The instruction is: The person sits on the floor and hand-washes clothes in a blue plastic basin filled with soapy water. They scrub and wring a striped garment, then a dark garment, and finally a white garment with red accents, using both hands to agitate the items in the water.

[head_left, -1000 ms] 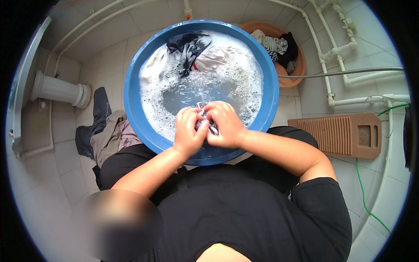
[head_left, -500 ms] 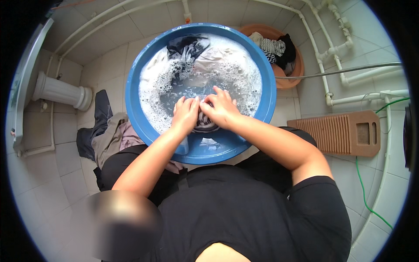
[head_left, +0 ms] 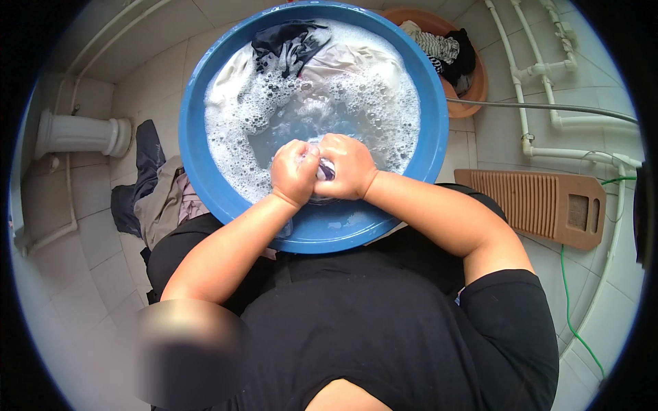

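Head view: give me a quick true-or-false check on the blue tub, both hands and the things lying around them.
1. The left hand and right hand hold a dark-and-white cloth between them. True.
2. The ribbed board lies inside the tub. False: the ribbed brown board lies outside the blue tub, to its right.
3. A black cloth shows among the suds toward the tub's far side. True.
4. The orange basin is empty. False: the orange basin holds a clothes pile.
5. Grey trousers are draped over the tub's rim. False: the garments on the left lie outside the tub.
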A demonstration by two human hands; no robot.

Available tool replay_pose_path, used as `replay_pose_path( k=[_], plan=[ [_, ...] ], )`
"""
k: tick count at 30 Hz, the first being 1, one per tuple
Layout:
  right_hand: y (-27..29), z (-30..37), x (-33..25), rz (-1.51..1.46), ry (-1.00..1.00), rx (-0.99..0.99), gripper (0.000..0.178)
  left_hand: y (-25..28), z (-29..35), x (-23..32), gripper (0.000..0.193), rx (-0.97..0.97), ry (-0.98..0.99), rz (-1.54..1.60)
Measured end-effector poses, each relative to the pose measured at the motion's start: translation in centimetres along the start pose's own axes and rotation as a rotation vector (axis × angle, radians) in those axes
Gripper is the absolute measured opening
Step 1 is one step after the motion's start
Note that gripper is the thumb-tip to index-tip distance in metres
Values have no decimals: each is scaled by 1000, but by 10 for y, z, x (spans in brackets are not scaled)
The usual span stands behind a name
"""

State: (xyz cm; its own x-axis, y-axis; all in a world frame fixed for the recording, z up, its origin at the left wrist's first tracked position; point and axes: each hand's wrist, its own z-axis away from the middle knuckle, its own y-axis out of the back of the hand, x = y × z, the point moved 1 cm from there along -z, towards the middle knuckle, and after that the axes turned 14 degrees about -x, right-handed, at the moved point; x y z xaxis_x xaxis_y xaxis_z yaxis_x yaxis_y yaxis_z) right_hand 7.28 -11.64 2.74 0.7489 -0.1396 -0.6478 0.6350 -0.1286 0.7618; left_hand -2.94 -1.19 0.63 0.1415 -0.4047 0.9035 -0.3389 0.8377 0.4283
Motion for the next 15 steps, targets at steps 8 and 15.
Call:
replay_pose_path(
  k=[8, 15],
  plan=[
    [2, -26, 24, -263, -152, -173, 42, 3, -19, -15, 39, -9, 170, -19],
    [-5, -15, 22, -124, -106, 85, 42, 3, -24, -19, 43, 80, 134, -4]
  ],
)
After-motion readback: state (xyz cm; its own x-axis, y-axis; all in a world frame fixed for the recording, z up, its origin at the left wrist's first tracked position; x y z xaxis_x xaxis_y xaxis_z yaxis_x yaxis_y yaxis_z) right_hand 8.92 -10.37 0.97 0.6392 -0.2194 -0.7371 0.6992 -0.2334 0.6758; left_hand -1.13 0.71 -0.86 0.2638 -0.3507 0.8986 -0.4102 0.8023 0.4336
